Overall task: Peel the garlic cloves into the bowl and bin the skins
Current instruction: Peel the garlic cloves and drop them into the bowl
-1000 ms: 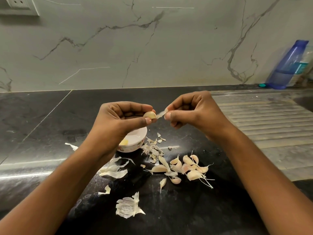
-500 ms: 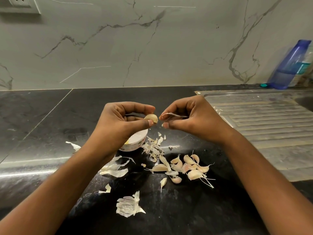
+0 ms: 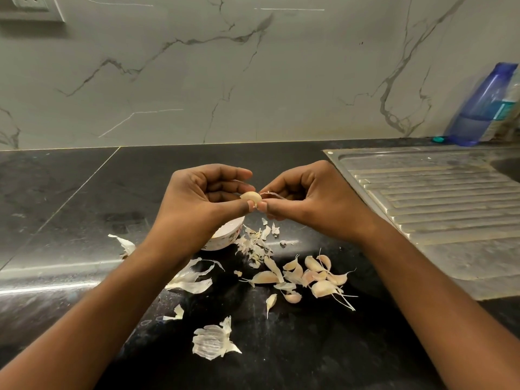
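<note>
My left hand [image 3: 197,201] pinches a pale garlic clove [image 3: 251,197] between thumb and fingers, above the black counter. My right hand [image 3: 306,201] meets it fingertip to fingertip and pinches a thin strip of skin [image 3: 272,195] that curls off the clove. The small white bowl [image 3: 225,237] stands under my left wrist, mostly hidden by it. A heap of unpeeled cloves [image 3: 315,277] lies on the counter below my right hand. Torn skins [image 3: 254,243] are scattered beside the bowl.
Larger husk pieces lie near the front [image 3: 213,340] and left [image 3: 123,244]. A steel sink drainboard [image 3: 439,198] fills the right side. A blue bottle [image 3: 481,105] leans at the marble wall behind it. A wall socket [image 3: 31,4] sits top left.
Both hands have sunk slightly and closed together. The skin strip, pulled clear of the clove half a second ago, now lies close to it again with the thumbs touching.
</note>
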Demonstrator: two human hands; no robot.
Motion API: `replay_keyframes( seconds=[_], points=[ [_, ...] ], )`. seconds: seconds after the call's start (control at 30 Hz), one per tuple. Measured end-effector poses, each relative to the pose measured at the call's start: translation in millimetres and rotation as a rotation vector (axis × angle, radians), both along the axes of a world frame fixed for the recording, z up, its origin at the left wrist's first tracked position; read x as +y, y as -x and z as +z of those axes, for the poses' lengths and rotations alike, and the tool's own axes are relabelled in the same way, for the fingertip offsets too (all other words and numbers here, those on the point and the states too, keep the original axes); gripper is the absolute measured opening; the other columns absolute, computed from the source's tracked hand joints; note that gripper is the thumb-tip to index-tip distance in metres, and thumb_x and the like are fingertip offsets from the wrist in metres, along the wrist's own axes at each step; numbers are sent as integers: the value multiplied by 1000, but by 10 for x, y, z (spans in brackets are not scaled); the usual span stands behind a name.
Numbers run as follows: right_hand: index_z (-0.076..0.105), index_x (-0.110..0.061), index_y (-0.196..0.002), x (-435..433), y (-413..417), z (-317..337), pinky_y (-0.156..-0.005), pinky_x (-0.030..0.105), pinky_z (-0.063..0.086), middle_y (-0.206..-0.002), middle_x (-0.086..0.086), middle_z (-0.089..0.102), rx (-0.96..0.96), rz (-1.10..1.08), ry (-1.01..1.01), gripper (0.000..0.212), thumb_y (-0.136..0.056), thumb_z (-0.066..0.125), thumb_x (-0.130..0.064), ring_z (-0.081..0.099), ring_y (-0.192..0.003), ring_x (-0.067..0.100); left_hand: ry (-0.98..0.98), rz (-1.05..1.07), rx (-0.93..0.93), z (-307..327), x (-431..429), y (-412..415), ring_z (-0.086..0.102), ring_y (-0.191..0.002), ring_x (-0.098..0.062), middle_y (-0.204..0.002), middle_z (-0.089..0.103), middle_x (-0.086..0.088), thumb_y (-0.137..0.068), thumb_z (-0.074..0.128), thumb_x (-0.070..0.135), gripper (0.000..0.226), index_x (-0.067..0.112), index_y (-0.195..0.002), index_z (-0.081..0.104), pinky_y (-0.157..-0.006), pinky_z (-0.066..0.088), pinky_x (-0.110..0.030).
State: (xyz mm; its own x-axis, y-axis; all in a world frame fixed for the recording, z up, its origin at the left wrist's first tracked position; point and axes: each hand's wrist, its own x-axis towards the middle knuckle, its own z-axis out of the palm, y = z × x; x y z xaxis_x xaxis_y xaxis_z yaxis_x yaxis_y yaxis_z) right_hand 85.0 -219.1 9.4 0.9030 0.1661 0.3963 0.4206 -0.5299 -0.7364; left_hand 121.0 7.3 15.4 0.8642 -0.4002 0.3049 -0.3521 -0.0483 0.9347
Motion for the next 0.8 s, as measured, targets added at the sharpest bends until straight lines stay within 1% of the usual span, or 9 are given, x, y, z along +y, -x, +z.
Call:
replay_keyframes(
  seconds=[0.13, 0.3, 0.37, 0.5, 0.63, 0.7, 0.73, 0.77, 0.8],
  points=[
    [81, -2, -107, -1, -10, 2, -75, 39, 68, -89, 7, 82, 21, 7, -91, 18, -93, 80, -13, 81, -80, 23, 85, -37, 81, 4, 2, -7, 79, -96, -23, -100, 82, -8, -68, 85, 7, 42, 7, -109, 77, -83, 63, -26],
    [80, 0, -105, -2, 9, 29, -75, 44, 68, -89, 11, 81, 38, 32, -151, 16, -96, 76, -12, 80, -80, 27, 137, -79, 134, 5, 8, -8, 79, -97, -26, -101, 81, -11, -67, 83, 6, 39, 3, -106, 77, -83, 63, -26],
    [81, 0, -105, 0, 8, 28, -75, 44, 68, -89, 10, 81, 33, 32, -132, 16, -97, 76, -12, 80, -79, 27, 130, -79, 126, 14, 15, -12, 80, -97, -25, -100, 82, -11, -67, 83, 7, 38, 3, -105, 78, -83, 63, -26],
    [82, -3, -102, 2, 16, 17, -71, 40, 68, -84, 4, 81, -35, 17, -7, 14, -97, 77, -15, 79, -75, 22, 58, -71, 61, 26, 20, -9, 80, -94, -22, -97, 82, -7, -66, 83, 12, 33, 6, -99, 80, -82, 63, -24],
    [83, -7, -97, 26, 20, -1, -66, 48, 66, -79, -1, 80, -83, -4, 83, 9, -95, 80, -15, 77, -69, 22, 11, -82, 57, 17, 14, -14, 80, -93, -22, -96, 82, -7, -69, 84, 10, 31, 4, -99, 80, -81, 62, -23],
    [84, -8, -97, 26, 15, 1, -64, 48, 65, -79, -1, 79, -106, -15, 94, 9, -95, 80, -16, 77, -69, 22, -11, -58, 57, 12, 19, -17, 80, -93, -22, -95, 82, -6, -70, 85, 12, 31, 5, -100, 81, -82, 63, -25],
    [84, -8, -98, 25, 12, 2, -64, 46, 65, -79, -2, 79, -117, -18, 98, 10, -95, 80, -17, 76, -69, 21, -37, -45, 48, 8, 21, -21, 80, -92, -22, -94, 82, -6, -72, 85, 12, 29, 7, -100, 81, -83, 64, -28],
    [84, -9, -99, 23, 12, 7, -62, 40, 64, -79, -3, 79, -125, -21, 105, 10, -94, 81, -18, 76, -68, 19, -69, -36, 37, 2, 21, -23, 80, -92, -23, -93, 82, -5, -74, 86, 11, 27, 9, -100, 82, -85, 65, -32],
    [84, -10, -99, 23, 13, 8, -59, 30, 62, -78, -5, 78, -129, -21, 121, 11, -93, 82, -19, 74, -66, 15, -96, -33, 26, -8, 20, -23, 80, -91, -22, -93, 82, -4, -76, 86, 8, 24, 11, -100, 82, -86, 65, -35]
  ],
)
